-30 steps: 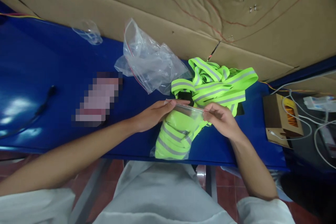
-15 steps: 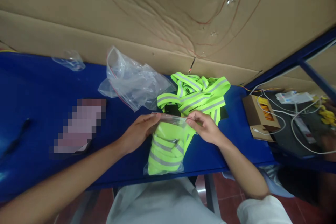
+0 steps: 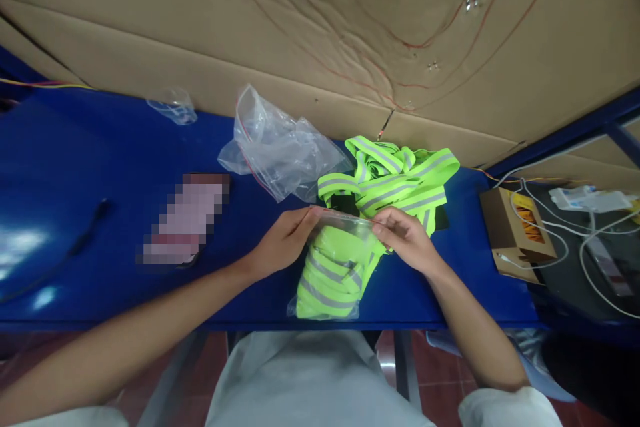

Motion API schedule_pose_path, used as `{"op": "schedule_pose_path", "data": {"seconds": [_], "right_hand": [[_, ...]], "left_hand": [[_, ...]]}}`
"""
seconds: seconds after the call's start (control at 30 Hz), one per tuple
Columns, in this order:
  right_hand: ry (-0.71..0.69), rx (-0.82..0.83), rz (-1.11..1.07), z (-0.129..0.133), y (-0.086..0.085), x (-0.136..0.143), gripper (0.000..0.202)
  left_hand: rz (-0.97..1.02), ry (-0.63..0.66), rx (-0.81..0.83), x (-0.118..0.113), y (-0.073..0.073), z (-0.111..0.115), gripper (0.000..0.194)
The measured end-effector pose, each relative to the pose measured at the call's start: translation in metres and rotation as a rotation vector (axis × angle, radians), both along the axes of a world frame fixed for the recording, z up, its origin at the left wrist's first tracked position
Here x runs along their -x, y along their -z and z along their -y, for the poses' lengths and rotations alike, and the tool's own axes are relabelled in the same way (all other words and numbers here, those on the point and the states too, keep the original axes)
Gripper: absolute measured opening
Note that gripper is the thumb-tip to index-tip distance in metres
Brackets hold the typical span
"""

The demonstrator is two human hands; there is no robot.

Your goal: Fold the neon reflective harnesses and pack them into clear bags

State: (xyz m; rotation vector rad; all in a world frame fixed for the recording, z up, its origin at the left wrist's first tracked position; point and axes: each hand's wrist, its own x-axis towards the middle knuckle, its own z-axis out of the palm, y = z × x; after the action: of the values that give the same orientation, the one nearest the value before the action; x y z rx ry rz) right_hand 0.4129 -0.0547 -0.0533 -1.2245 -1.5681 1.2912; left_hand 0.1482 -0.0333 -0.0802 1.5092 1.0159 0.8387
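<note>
Observed left hand [image 3: 293, 238] pinching the left end of the mouth of a filled clear bag [image 3: 334, 265] between thumb and fingers, and right hand [image 3: 400, 235] pinching the opposite end. Presumably gripped at both ends to keep the red-lined mouth straight and taut. Unable to judge the seal as pressed together or parted. Located this bag at the front edge of the surface [image 3: 425, 303], bottom almost at that edge, probably kept close for comfortable work with both hands. Saw folded lime-green strap [image 3: 320, 293] with grey stripes packed inside, likely layered to suit the bag's narrow shape. Logged a loose heap of matching strap [image 3: 400, 177] beyond the right hand, toward the back edge, and crumpled clear plastic [image 3: 287, 153] just left of the heap; perhaps both set back for working room. Noted a blurred-out flat object [image 3: 184, 217] and a black cable [image 3: 83, 238] toward the left edge, plus a small carton [image 3: 517, 233] near the right edge, all apart from the hands.
</note>
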Motion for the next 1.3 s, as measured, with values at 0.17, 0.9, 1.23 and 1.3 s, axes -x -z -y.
{"op": "schedule_pose_path", "data": {"seconds": [0.17,0.9,1.23,1.3], "right_hand": [[-0.01,-0.002,0.065,0.004,0.007,0.002,0.029],[0.033,-0.014,0.104,0.006,0.011,0.005,0.029],[0.063,-0.05,0.133,0.011,0.009,0.013,0.023],[0.028,-0.076,0.16,0.012,0.008,0.014,0.016]], "left_hand": [[0.122,0.044,0.14,-0.003,-0.006,0.002,0.057],[0.13,0.04,0.153,-0.008,-0.004,0.005,0.043],[0.091,-0.043,0.06,-0.012,-0.007,0.015,0.039],[0.097,-0.056,0.061,-0.013,-0.008,0.016,0.039]]}}
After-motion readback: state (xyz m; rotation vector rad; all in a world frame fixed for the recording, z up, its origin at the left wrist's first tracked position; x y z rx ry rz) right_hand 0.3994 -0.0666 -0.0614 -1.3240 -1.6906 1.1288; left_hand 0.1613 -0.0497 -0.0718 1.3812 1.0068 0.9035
